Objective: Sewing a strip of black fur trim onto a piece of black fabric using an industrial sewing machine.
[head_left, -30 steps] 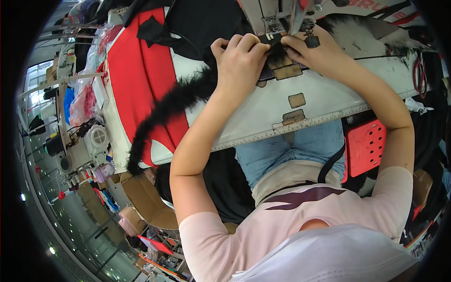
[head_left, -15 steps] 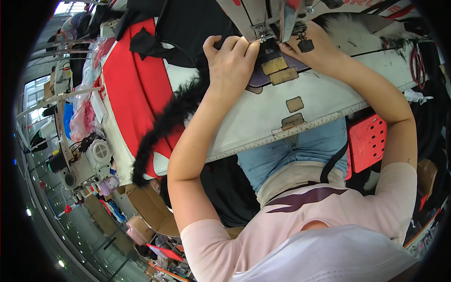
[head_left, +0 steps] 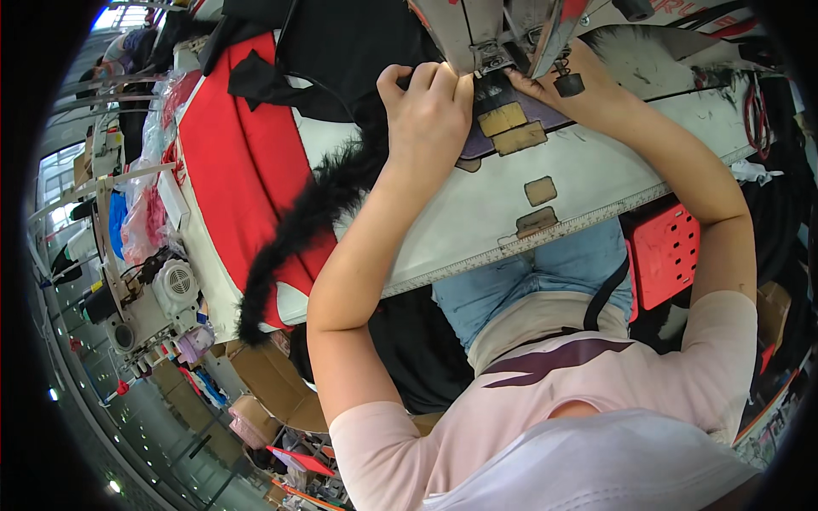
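A sewing machine head (head_left: pixel 490 43) stands at the top middle, with its presser foot low over the bed. Just left of the foot, my left hand (head_left: pixel 429 111) is closed, bent fingertips pressed together on black fabric (head_left: pixel 354 60). A strip of black fluffy trim (head_left: pixel 298 204) trails from beneath that hand toward the table's near left edge. Right of the foot is my right hand (head_left: pixel 588 85), its thumb beside the foot and its other fingers partly hidden by the machine. What it pinches cannot be made out.
Red fabric (head_left: pixel 243 170) lies across the left of the white table (head_left: pixel 443 230). A ruler tape (head_left: pixel 511 247) runs along its front edge, with worn tan patches (head_left: pixel 538 191) behind it. A red perforated plastic seat (head_left: pixel 669 255) stands below right. Farther left are plastic bags (head_left: pixel 149 217) and a motor (head_left: pixel 177 281).
My left hand has shifted slightly to the right beside the presser foot. The trim has moved a little with it. The whole view has also shifted slightly.
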`<state>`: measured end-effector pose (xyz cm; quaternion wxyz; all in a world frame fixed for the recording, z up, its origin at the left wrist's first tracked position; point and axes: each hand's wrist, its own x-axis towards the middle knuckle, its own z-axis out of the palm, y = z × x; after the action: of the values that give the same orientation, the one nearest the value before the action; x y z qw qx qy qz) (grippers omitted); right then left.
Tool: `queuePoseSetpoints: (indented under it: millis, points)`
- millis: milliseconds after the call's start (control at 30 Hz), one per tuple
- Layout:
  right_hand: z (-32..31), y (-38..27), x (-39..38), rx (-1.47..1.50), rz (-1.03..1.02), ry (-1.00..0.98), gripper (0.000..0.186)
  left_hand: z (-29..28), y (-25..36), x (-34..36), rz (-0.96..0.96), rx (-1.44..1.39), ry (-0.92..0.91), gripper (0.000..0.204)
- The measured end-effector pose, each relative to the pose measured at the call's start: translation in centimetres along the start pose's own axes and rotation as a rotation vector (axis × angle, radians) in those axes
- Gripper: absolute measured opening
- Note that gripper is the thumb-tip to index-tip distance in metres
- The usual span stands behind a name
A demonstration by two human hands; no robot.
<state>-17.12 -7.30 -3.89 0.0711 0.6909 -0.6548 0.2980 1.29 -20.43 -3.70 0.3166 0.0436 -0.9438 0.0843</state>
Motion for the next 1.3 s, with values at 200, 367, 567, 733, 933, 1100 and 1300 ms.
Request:
queuePoseSetpoints:
  millis: [200,367,567,733,933,1100,1300]
  points:
    - [0.8,0.0,0.4,0.004,-0.011,0.018,0.017,0.2,-0.6,0.0,-0.014,0.038,-0.017,0.003]
    - [1.3,0.1,0.0,0.026,0.024,0.118,0.019,-0.1,0.1,-0.5,-0.049,0.048,0.012,0.007]
    - [0.9,0.8,-0.1,0.021,0.048,0.005,0.02,-1.0,-0.7,-0.6,0.012,-0.022,-0.021,0.016]
    - [-0.5,1.0,-0.3,-0.007,-0.161,-0.098,0.018,-2.1,-0.5,-1.0,0.064,-0.019,-0.075,0.021]
    - [-1.4,1.1,-1.2,0.062,-0.281,-0.084,0.028,-4.1,0.3,-3.1,-0.019,-0.024,-0.083,0.027]
    - [-2.2,-1.7,-0.4,-0.209,-0.406,-0.121,0.034,-5.0,0.1,-2.6,-0.22,-0.18,-0.132,0.024]
    - [-1.6,-2.7,0.0,-0.217,-0.378,-0.172,0.041,-6.5,-0.1,-1.3,-0.332,-0.485,-0.356,0.009]
